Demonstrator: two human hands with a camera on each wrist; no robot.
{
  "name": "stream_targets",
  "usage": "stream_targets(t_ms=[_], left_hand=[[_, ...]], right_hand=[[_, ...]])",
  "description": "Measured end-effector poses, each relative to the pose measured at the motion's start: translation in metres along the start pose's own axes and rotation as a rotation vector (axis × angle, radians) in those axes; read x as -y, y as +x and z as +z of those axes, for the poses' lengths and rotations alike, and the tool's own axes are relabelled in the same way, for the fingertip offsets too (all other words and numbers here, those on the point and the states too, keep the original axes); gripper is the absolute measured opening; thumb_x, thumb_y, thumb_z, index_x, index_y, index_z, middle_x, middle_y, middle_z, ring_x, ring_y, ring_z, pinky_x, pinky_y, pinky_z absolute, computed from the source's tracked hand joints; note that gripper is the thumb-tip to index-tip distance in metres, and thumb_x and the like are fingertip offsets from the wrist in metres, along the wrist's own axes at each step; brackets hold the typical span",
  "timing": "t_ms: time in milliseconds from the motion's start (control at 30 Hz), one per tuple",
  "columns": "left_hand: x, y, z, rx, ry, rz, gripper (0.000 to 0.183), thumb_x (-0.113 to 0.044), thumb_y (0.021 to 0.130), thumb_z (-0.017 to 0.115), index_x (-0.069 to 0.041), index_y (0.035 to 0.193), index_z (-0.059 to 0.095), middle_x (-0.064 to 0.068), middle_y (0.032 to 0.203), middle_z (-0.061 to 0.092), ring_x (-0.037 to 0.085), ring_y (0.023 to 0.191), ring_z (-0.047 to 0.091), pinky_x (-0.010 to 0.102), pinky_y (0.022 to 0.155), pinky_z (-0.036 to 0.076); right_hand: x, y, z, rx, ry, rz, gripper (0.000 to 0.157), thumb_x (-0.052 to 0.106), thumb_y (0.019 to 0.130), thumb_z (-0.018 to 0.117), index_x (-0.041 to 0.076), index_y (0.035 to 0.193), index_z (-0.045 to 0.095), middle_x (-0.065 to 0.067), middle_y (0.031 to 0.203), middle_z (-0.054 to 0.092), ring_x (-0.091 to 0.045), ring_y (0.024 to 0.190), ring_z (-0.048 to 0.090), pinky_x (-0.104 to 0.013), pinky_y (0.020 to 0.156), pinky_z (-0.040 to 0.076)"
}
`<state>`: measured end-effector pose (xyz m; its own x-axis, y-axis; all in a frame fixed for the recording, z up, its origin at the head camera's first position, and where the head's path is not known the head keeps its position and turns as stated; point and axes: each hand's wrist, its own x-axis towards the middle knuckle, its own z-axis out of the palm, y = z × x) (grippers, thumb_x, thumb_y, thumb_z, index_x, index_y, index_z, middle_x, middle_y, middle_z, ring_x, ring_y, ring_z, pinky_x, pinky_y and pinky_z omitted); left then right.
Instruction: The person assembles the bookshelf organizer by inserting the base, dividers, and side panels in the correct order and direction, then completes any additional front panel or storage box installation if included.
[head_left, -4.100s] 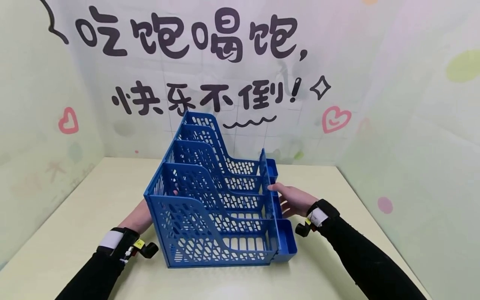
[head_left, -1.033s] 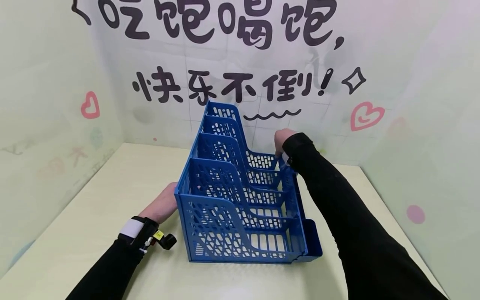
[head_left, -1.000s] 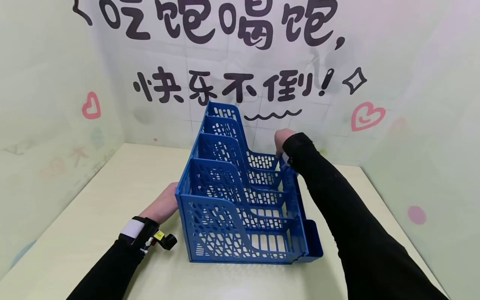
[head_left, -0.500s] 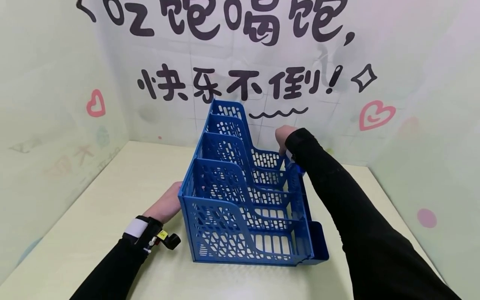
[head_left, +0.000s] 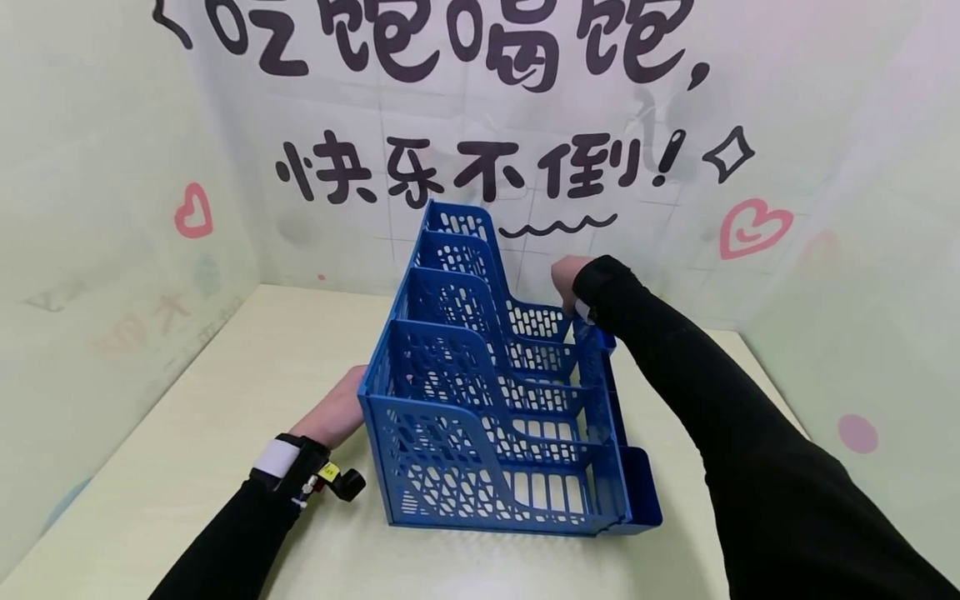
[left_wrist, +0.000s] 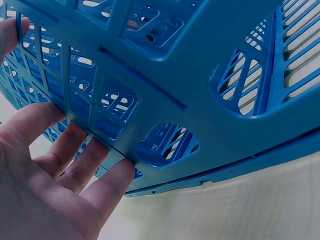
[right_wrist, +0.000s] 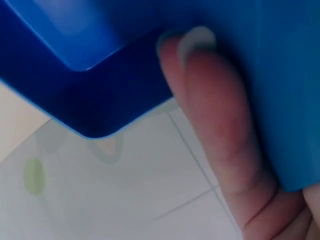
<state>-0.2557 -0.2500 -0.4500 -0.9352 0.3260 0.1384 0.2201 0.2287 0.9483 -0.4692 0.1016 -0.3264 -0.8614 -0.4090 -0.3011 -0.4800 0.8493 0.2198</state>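
Observation:
A blue plastic desktop file organizer [head_left: 442,454] with lattice walls and several upright compartments stands on the table. Small blue trays hang on its low front, one tray [head_left: 641,492] at the near end. My left hand [head_left: 337,408] is at the tall back panel; in the left wrist view its fairly straight fingers [left_wrist: 102,160] touch the lattice from outside. At the far end of the front panel, my right hand [head_left: 570,279] grips the edge from above. In the right wrist view the thumb [right_wrist: 215,105] presses the panel [right_wrist: 280,75] beside a tray [right_wrist: 95,110]; the other fingers are mostly hidden.
The pale table [head_left: 300,333] runs up to a printed backdrop [head_left: 330,250] with lettering and hearts at the back and sides. A small camera [head_left: 348,483] juts from the left wrist strap.
Since the earliest frame my right hand has moved from the middle of the front trays to the far end. The left hand stays at the back panel. The view has shifted a little.

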Motion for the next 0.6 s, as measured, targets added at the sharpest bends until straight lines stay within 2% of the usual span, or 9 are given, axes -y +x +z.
stream_targets(t_ms=[67,200,267,433,567,600], left_hand=[[0.0013,0.0006,0.0007,-0.004,-0.015,0.005,0.028,-0.027,0.113,0.059,-0.018,0.086,0.059,-0.004,0.081,0.055,0.017,0.085,0.059,0.034,0.081,0.048],[0.0014,0.0019,0.0013,-0.008,-0.02,0.02,0.029,-0.027,0.114,0.058,-0.017,0.086,0.058,-0.004,0.078,0.052,0.017,0.083,0.058,0.034,0.081,0.048],[0.0006,0.0015,0.0018,-0.014,-0.012,0.004,0.03,-0.028,0.114,0.058,-0.017,0.086,0.058,-0.003,0.08,0.053,0.018,0.086,0.059,0.035,0.083,0.048],[-0.0004,0.0008,0.0024,-0.016,0.011,-0.011,0.032,-0.029,0.115,0.056,-0.018,0.085,0.058,-0.003,0.08,0.052,0.019,0.087,0.059,0.035,0.083,0.048],[-0.0007,-0.0004,0.0021,-0.015,0.004,0.003,0.03,-0.027,0.115,0.057,-0.017,0.086,0.057,-0.002,0.079,0.05,0.019,0.085,0.058,0.035,0.082,0.047],[-0.0002,-0.0011,0.0022,-0.013,-0.001,0.003,0.027,-0.027,0.115,0.057,-0.018,0.089,0.059,-0.002,0.08,0.052,0.019,0.087,0.058,0.035,0.082,0.047]], right_hand=[[-0.0023,0.0027,0.0017,0.004,0.02,0.0,0.019,0.009,0.088,0.083,0.011,0.076,0.068,-0.003,0.081,0.068,-0.018,0.072,0.059,-0.031,0.069,0.051],[-0.0011,0.004,-0.0007,0.027,0.009,0.023,0.015,0.008,0.089,0.082,0.01,0.08,0.071,-0.004,0.084,0.069,-0.02,0.075,0.059,-0.032,0.071,0.051],[-0.0001,0.0039,-0.0008,0.039,0.024,0.032,0.014,0.006,0.09,0.081,0.01,0.081,0.072,-0.004,0.085,0.069,-0.021,0.076,0.059,-0.032,0.07,0.05],[-0.0013,0.0052,0.0016,0.066,0.113,0.059,0.02,0.001,0.09,0.077,0.012,0.076,0.07,-0.003,0.079,0.065,-0.021,0.071,0.057,-0.032,0.065,0.047],[0.0006,0.0065,-0.0001,0.087,0.05,0.064,0.008,0.009,0.09,0.085,0.008,0.089,0.077,-0.006,0.092,0.075,-0.022,0.081,0.063,-0.035,0.078,0.056],[0.0012,0.0068,0.0001,0.107,0.029,0.063,0.01,0.012,0.091,0.087,0.007,0.095,0.079,-0.007,0.097,0.077,-0.022,0.085,0.064,-0.036,0.083,0.059]])
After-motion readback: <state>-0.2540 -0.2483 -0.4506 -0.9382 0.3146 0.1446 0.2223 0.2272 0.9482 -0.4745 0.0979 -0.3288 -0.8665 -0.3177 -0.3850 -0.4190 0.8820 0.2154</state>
